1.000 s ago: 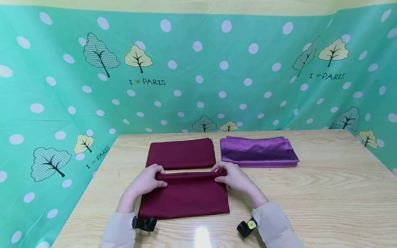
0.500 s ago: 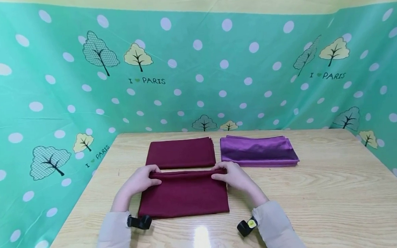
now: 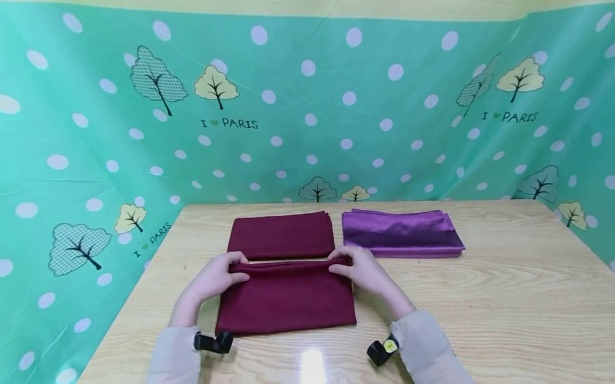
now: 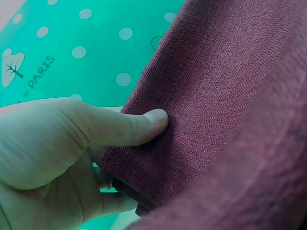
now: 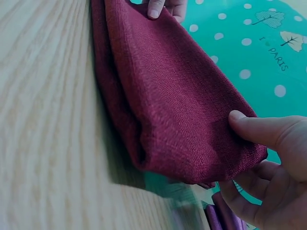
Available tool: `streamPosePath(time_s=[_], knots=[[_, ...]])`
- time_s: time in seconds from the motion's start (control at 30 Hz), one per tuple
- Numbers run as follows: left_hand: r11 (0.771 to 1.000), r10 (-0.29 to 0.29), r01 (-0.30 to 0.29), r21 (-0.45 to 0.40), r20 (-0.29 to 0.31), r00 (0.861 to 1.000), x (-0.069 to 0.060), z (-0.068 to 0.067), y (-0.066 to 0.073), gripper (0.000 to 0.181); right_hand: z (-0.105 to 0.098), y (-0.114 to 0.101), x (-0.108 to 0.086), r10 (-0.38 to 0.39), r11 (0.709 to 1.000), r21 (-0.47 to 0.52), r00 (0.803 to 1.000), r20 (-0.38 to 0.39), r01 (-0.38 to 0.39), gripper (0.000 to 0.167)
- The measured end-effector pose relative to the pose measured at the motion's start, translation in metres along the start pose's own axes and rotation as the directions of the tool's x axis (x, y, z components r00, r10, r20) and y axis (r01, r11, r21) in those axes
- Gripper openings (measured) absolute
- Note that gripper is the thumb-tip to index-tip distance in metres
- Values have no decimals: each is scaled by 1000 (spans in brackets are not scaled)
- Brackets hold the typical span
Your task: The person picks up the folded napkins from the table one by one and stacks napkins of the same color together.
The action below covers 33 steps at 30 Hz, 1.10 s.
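A folded maroon cloth (image 3: 288,305) lies in front of the person, its far edge lifted a little. My left hand (image 3: 218,275) pinches the far left corner between thumb and fingers. At the far right corner my right hand (image 3: 364,268) pinches the same edge. The left wrist view shows the left thumb (image 4: 148,125) on the near face of the cloth (image 4: 206,96), with fingers behind it. In the right wrist view, layers of the folded cloth (image 5: 177,91) hang between both hands, and the right thumb (image 5: 254,127) presses its face.
Just beyond lies a second folded maroon cloth (image 3: 281,236). To its right is a folded shiny purple cloth (image 3: 400,233). All rest on a light wooden table (image 3: 505,309). A green dotted curtain (image 3: 302,98) hangs behind and on both sides.
The left hand has shifted left along the edge to the corner. Both hands still hold the maroon cloth, whose far edge sits slightly farther away. The other cloths have not moved.
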<state>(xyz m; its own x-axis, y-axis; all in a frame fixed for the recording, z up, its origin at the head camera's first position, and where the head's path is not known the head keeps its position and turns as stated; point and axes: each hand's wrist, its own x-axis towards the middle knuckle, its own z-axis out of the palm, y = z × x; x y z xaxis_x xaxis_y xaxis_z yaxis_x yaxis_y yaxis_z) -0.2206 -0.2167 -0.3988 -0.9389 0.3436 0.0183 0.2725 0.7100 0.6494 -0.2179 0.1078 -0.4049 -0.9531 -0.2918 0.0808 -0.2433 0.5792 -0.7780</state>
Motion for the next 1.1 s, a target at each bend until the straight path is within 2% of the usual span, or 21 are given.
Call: streamPosePath(time_s=[0.2, 0.5, 0.87, 1.1], knots=[[1000, 0, 0, -20, -34, 999, 0, -1, -2, 11, -3, -2, -1, -2, 1000, -3, 1000, -21, 2, 13], [999, 30, -33, -24, -100, 995, 2, -4, -1, 12, -8, -3, 3, -2, 1000, 14, 1000, -25, 2, 14], [994, 110, -109, 13, -139, 984, 3, -14, 5, 13, -20, -10, 13, -73, 996, -46, 997, -22, 72, 16], [987, 158, -154, 39, -142, 977, 3, -21, 8, 12, -27, -19, 18, -72, 996, -48, 997, -7, 71, 15]])
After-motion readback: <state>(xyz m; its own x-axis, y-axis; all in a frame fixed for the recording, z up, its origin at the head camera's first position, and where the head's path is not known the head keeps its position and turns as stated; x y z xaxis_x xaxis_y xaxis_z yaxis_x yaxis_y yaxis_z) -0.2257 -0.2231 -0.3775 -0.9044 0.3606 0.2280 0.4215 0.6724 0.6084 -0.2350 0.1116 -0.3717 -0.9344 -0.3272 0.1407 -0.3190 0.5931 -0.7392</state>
